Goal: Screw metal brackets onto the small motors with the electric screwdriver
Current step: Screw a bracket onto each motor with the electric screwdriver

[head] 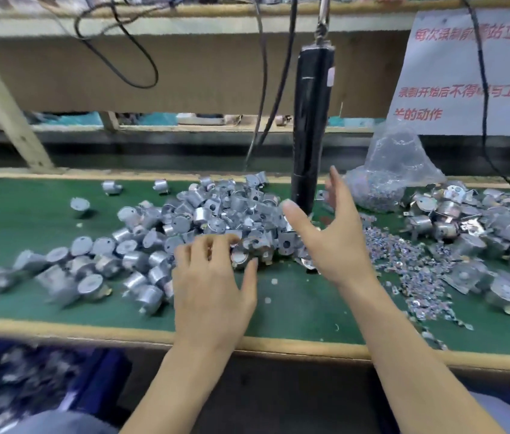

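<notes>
A big heap of small silver motors (203,211) covers the middle of the green mat (294,308). My left hand (213,283) lies over the heap's near edge, its curled fingers and thumb round one motor (242,260). My right hand (332,233) hovers open above the mat, thumb and fingers spread, just in front of the black electric screwdriver (311,120), which hangs upright from above with its tip near the mat. Motors with metal brackets (466,220) are piled at the right. Loose small screws (410,261) are strewn between.
A clear plastic bag (394,170) of small parts stands behind the screws. A blue bin (28,380) with more motors sits below the bench's front edge at the left. Cables (260,89) hang from the shelf above. A paper notice (473,70) hangs at the upper right.
</notes>
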Tool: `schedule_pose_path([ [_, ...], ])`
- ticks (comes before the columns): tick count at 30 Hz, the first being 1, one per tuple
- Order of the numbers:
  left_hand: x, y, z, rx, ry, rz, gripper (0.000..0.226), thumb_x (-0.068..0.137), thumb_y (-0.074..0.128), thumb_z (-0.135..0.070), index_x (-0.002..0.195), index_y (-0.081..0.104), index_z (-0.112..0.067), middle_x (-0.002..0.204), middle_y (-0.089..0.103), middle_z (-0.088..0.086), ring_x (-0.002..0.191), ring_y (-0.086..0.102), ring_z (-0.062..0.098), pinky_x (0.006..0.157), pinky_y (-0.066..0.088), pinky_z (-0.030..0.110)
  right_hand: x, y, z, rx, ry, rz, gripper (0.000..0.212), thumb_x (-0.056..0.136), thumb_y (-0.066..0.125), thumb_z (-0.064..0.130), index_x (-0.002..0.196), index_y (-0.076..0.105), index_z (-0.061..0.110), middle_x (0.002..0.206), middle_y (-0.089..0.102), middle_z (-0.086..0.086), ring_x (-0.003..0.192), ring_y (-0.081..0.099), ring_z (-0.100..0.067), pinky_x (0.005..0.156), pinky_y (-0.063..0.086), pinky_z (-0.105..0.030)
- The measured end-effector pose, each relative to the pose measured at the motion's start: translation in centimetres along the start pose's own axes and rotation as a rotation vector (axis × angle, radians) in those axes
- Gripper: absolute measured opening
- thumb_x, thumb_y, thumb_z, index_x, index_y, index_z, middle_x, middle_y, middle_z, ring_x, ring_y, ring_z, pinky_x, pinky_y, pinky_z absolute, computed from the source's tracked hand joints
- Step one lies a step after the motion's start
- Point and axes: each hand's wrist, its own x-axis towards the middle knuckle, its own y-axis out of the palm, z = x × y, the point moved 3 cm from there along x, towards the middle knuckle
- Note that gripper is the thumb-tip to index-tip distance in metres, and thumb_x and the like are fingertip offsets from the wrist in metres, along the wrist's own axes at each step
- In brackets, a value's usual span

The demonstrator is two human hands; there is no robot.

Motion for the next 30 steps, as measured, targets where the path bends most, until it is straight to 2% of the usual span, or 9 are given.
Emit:
schedule_pose_path([
  [2, 0.1, -0.1, 1.4, 0.214, -0.134, 0.112, 0.052, 0.083, 0.067, -0.050, 0.122, 0.055, -0.017, 0.121, 0.051, 0.011, 0.109, 0.043, 0.034, 0.083, 0.044, 0.047, 0.0, 0.5, 0.5, 0.034, -0.056, -0.008, 0.076, 0.089, 0.076, 0.045, 0.153, 0.038, 0.028, 0.140, 0.058, 0.013, 0.127, 0.054, -0.001, 0.107, 0.043, -0.029],
  [4, -0.1, -0.1, 2.6, 0.404, -0.253, 0.236, 0.064, 0.083, 0.058, -0.065, 0.128, 0.045, -0.021, 0.131, 0.041, 0.011, 0.116, 0.038, 0.036, 0.084, 0.044, 0.049, -0.1, 0.7, 1.0, 0.076, -0.087, -0.027, 0.053, 0.092, 0.075, 0.038, 0.137, 0.051, 0.024, 0.108, 0.066, 0.011, 0.097, 0.062, -0.002, 0.087, 0.048, -0.027],
  [7, -0.5, 0.3, 3.6, 0.546, -0.298, 0.303, 0.070, 0.084, 0.040, -0.076, 0.130, 0.037, -0.024, 0.134, 0.034, 0.011, 0.122, 0.031, 0.039, 0.088, 0.039, 0.052, -0.1, 0.3, 1.5, 0.143, -0.120, -0.048, 0.045, 0.095, 0.072, 0.034, 0.133, 0.051, 0.028, 0.098, 0.067, -0.003, 0.083, 0.063, -0.010, 0.074, 0.052, -0.025],
  [10, -0.4, 0.6, 4.5, 0.573, -0.318, 0.302, 0.070, 0.083, 0.035, -0.078, 0.129, 0.036, -0.025, 0.130, 0.032, 0.012, 0.123, 0.029, 0.042, 0.085, 0.041, 0.053, -0.1, -0.2, 2.0, 0.199, -0.148, -0.053, 0.043, 0.098, 0.067, 0.029, 0.136, 0.046, 0.033, 0.099, 0.069, -0.001, 0.087, 0.067, -0.009, 0.077, 0.056, -0.026],
  [12, -0.3, 0.7, 4.8, 0.561, -0.316, 0.261, 0.068, 0.082, 0.040, -0.078, 0.124, 0.041, -0.023, 0.123, 0.033, 0.012, 0.116, 0.032, 0.039, 0.073, 0.043, 0.048, -0.2, -0.4, 2.0, 0.196, -0.153, -0.044, 0.040, 0.099, 0.065, 0.028, 0.134, 0.047, 0.035, 0.103, 0.070, 0.005, 0.093, 0.069, -0.011, 0.084, 0.059, -0.033],
  [15, -0.4, 1.0, 4.7, 0.517, -0.329, 0.218, 0.066, 0.081, 0.048, -0.075, 0.116, 0.041, -0.019, 0.117, 0.030, 0.014, 0.106, 0.033, 0.035, 0.061, 0.033, 0.042, -0.4, -0.1, 2.0, 0.193, -0.154, 0.009, 0.037, 0.099, 0.065, 0.032, 0.132, 0.049, 0.037, 0.105, 0.070, 0.009, 0.096, 0.069, -0.014, 0.086, 0.059, -0.040],
  [21, -0.6, 1.5, 4.3, 0.491, -0.303, 0.173, 0.063, 0.078, 0.059, -0.067, 0.108, 0.042, -0.014, 0.111, 0.035, 0.014, 0.098, 0.040, 0.035, 0.058, 0.033, 0.039, -0.8, 1.0, 2.1, 0.213, -0.161, 0.057, 0.036, 0.095, 0.065, 0.038, 0.129, 0.055, 0.030, 0.105, 0.071, 0.009, 0.094, 0.069, -0.019, 0.087, 0.058, -0.045],
  [26, -0.7, 1.8, 4.2, 0.340, -0.226, 0.145, 0.063, 0.074, 0.065, -0.061, 0.105, 0.044, -0.010, 0.105, 0.041, 0.016, 0.092, 0.045, 0.037, 0.061, 0.047, 0.044, -0.9, 1.6, 2.3, 0.245, -0.149, 0.099, 0.036, 0.094, 0.067, 0.037, 0.126, 0.057, 0.025, 0.104, 0.073, 0.003, 0.095, 0.070, -0.022, 0.087, 0.058, -0.052],
  [30, -1.3, 2.4, 2.5, 0.243, -0.087, 0.170, 0.050, 0.076, 0.063, -0.059, 0.101, 0.052, -0.018, 0.101, 0.045, 0.010, 0.088, 0.049, 0.034, 0.065, 0.047, 0.043, -0.8, 1.5, 2.6, 0.290, -0.134, 0.144, 0.041, 0.092, 0.067, 0.030, 0.129, 0.057, 0.015, 0.115, 0.073, -0.001, 0.107, 0.070, -0.019, 0.095, 0.057, -0.044],
])
